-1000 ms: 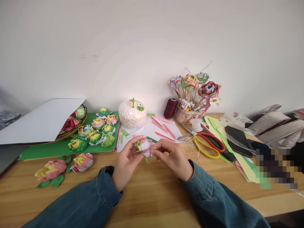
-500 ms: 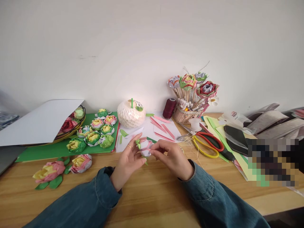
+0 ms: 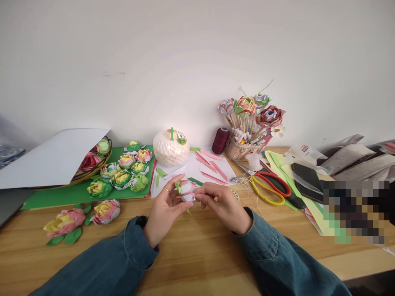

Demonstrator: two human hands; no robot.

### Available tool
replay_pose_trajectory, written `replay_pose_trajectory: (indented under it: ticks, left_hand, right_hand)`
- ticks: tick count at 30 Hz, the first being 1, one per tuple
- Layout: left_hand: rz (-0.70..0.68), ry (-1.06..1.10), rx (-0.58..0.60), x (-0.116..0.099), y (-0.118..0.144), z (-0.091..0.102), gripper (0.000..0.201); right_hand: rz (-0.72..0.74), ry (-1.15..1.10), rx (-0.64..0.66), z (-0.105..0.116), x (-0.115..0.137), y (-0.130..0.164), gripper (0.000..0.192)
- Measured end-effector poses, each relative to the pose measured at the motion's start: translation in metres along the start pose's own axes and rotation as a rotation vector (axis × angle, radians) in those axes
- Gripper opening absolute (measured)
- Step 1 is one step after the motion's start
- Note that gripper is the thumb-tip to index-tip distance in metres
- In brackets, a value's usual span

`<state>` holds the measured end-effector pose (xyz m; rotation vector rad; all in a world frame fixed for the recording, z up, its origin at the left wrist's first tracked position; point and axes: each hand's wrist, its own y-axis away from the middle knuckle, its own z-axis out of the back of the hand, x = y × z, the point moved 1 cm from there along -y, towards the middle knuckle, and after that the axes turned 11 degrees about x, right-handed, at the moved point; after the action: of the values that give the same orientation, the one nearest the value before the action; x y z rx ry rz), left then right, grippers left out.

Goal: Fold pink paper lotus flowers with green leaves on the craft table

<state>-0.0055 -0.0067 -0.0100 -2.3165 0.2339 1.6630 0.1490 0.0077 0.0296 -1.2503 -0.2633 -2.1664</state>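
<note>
Between my hands, just above the wooden table [image 3: 185,255], is a small white and pink paper flower [image 3: 187,191] with green strips sticking out of it. My left hand [image 3: 168,201], with a ring on one finger, is closed around its left side, thumb below and fingers above. From the right, the fingertips of my right hand [image 3: 220,203] pinch the flower's edge; what exactly lies between them is partly hidden. Behind my hands, pink paper strips [image 3: 216,170] and green pieces lie on a white sheet [image 3: 197,162].
Finished paper flowers [image 3: 121,179] sit on green paper at the left, with two more [image 3: 105,211] nearer. A foam-netted ball [image 3: 171,148], a dark red thread spool [image 3: 220,140] and a flower basket [image 3: 243,150] stand along the wall. Scissors [image 3: 268,189] and a phone [image 3: 307,181] lie right.
The paper flower has turned slightly between my fingers, and my left thumb has shifted onto its lower edge. My right fingers stay pinched at its right side.
</note>
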Motion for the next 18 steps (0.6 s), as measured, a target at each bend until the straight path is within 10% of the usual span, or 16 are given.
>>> replay_pose_trajectory:
  ticks: [18]
  left_hand:
    - [-0.058,0.066,-0.054,-0.005,-0.001,-0.003,0.051]
  right_hand:
    - [0.154,0.18,-0.301,-0.011,0.003,0.004,0.01]
